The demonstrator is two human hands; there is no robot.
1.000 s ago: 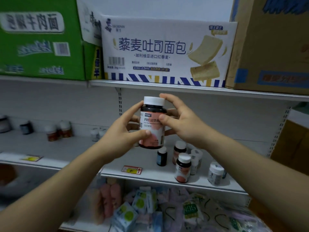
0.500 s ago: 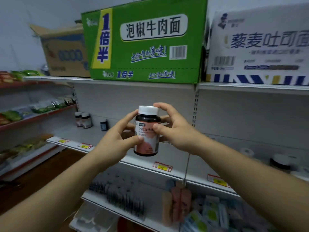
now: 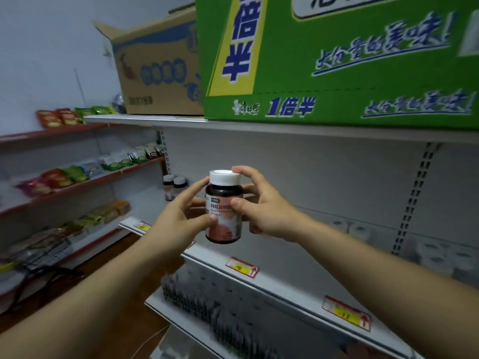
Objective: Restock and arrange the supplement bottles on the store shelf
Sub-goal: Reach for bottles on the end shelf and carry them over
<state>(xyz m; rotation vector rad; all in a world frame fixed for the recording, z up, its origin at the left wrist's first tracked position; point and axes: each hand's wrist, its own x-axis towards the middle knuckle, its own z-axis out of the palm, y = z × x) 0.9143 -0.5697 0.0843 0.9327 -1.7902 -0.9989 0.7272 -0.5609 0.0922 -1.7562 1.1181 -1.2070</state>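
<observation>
Partly, left hand (image 3: 178, 218) and right hand (image 3: 261, 211) cover the bottle (image 3: 224, 208) label.

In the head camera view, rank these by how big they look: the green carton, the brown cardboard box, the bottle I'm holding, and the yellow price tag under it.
1. green carton, cut off by the frame
2. brown cardboard box, partly hidden
3. bottle, enlarged by nearness
4. yellow price tag
</observation>
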